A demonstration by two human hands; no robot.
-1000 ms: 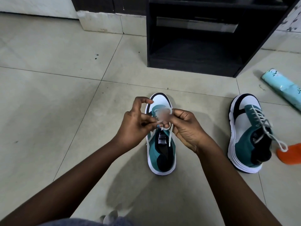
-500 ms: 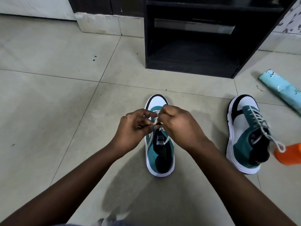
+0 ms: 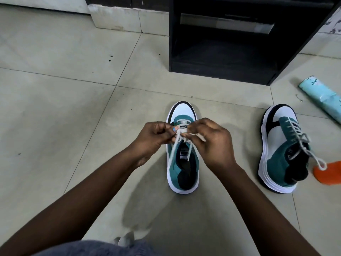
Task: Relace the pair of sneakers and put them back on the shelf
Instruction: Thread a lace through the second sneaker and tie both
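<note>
Here, sneaker (image 3: pixel 182 163) toe toward shelf (image 3: pixel 221 58), lace (image 3: pixel 174 146) pinched in fingers of left hand (image 3: pixel 153 139) and right hand (image 3: pixel 210 143).

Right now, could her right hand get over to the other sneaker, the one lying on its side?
Probably yes. The right hand is busy pinching the lace of the middle sneaker, but only bare floor lies between it and the tipped sneaker, so once it lets go the way looks open.

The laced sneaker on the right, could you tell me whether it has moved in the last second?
No. The laced sneaker stays put: its lace loop still reaches the orange object beside its heel, as before.
</note>
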